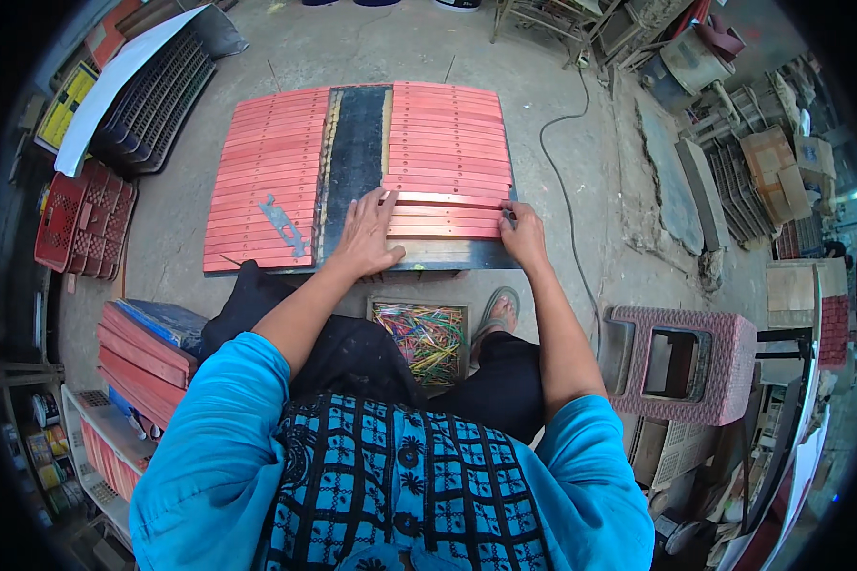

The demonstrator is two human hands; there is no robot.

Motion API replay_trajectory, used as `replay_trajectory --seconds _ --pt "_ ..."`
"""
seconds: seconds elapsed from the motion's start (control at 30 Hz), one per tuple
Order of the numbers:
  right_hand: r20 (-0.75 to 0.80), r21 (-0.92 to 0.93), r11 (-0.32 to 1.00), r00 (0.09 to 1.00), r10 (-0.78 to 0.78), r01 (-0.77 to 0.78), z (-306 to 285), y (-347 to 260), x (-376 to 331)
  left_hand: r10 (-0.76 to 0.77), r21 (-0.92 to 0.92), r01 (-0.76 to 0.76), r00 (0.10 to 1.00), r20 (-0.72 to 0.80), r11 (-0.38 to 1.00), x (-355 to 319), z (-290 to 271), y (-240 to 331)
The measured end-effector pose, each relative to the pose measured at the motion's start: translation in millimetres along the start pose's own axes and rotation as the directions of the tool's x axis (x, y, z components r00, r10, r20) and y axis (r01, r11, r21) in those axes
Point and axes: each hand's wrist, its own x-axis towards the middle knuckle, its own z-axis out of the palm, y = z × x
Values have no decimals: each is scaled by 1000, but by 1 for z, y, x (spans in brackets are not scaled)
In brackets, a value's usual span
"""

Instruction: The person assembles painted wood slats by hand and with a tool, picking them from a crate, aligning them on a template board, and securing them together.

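The left hand is laid flat, fingers spread, on the red strips at the table's near edge. The strips' right end is pinched by the right hand. A grey metal plate is seen on the left stack.

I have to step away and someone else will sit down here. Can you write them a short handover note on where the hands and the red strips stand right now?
Left hand: flat, palm down, on the left ends of the nearest red strips in the right-hand rows.
Right hand: at the right ends of those same strips, fingers on their edge.
Work board: red strips lie in rows on both sides of a dark centre band; a grey metal bracket rests on the left rows.
Done: both sides mostly covered.
Left: bare front edge below the right rows. More red strips are stacked on the person's left; a box of coloured sticks sits below the board.
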Motion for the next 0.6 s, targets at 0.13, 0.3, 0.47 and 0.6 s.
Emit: replay_trajectory --seconds 0.13,0.3,0.47,0.6 --pt "26 5 999 999 35 -35 -6 -1 0 26 62 -26 1000 1 998 4 -3 -4" --pt "13 8 1000 1000 24 -24 -7 0 -1 174 158 -164 983 -52 974 10 4 -13" --pt "-70 -52 985 983 -168 165 -13 -18 -4 162 67 -165 986 49 984 16 2 -13" --pt "-86 12 944 941 -326 329 -16 -53 -14 163 7 -164 984 70 986 7 8 -19"
